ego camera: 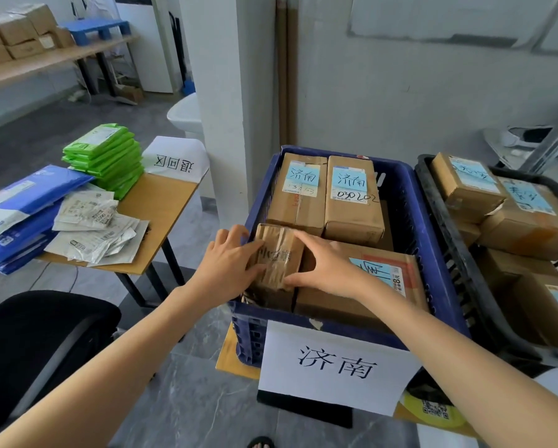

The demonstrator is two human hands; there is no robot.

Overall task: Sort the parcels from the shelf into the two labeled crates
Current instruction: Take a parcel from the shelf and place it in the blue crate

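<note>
A small taped cardboard parcel (pixel 279 253) sits in the near left corner of the blue crate (pixel 410 227), which carries a white paper label (pixel 334 367) on its front. My left hand (pixel 227 263) holds the parcel's left side with curled fingers. My right hand (pixel 326 263) grips its right side, thumb under the near edge. Two upright boxes with blue notes (pixel 326 195) stand at the crate's back, and a larger box (pixel 361 286) lies beside the parcel. The black crate (pixel 439 202) to the right holds several labelled boxes.
A small wooden table (pixel 164 208) at left bears green mailers (pixel 106 156), blue mailers (pixel 22 211), white pouches and a paper sign. A black chair (pixel 38 337) stands near left. The shelf (pixel 45 59) with boxes is at far left. A white pillar (pixel 219 92) rises behind.
</note>
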